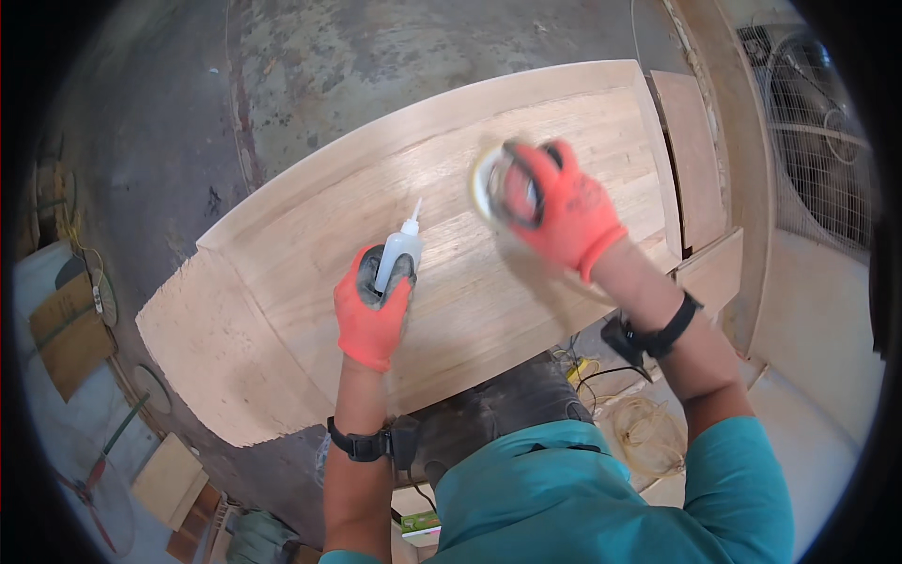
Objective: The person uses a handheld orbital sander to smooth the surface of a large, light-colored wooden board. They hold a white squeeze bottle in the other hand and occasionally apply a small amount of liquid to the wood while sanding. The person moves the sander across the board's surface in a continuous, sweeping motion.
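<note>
My left hand point(372, 310), in an orange glove with a dark palm, grips a small white squeeze bottle point(398, 249) with a thin pointed nozzle aimed up and away from me. My right hand point(562, 207), also in an orange glove, holds a round, pale disc-like pad point(490, 184) against the top of a large light wooden panel point(310, 244). The pad is blurred, so I cannot tell its exact kind. Both hands are over the panel's middle, about a hand's width apart. A dark band sits on each wrist.
A narrow wooden board point(693, 160) and a wooden frame point(738, 122) stand at the right of the panel. A wire-mesh fan guard point(817, 141) is at the far right. Coiled cord point(648, 432) lies by my right side. Wood offcuts point(169, 479) and cardboard point(66, 334) lie on the concrete floor at left.
</note>
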`<state>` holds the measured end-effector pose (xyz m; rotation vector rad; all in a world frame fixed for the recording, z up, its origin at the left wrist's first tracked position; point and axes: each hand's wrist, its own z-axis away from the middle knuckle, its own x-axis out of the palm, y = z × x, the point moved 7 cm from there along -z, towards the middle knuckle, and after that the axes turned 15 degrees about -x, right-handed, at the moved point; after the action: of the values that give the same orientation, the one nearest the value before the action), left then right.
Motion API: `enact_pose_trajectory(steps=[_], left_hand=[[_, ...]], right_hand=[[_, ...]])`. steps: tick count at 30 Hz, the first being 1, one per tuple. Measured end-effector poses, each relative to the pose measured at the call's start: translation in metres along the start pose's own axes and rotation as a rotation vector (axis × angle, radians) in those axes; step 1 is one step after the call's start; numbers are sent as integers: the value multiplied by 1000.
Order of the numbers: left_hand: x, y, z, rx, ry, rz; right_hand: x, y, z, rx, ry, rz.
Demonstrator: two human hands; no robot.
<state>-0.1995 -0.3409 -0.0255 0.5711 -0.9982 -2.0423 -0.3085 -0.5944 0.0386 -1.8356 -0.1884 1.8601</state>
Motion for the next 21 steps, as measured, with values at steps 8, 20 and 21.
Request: enact_pose_trajectory(steps=[8,20,21], left_hand=[[5,6,2,22,-24,-12],[-4,-21,54,143,96,-370],[-7,-22,60,140,102,-377]], right_hand=[[-10,24,17,55,13,29],[-33,62,12,-82,127,-8],[-35,64,7,-85,129,3]])
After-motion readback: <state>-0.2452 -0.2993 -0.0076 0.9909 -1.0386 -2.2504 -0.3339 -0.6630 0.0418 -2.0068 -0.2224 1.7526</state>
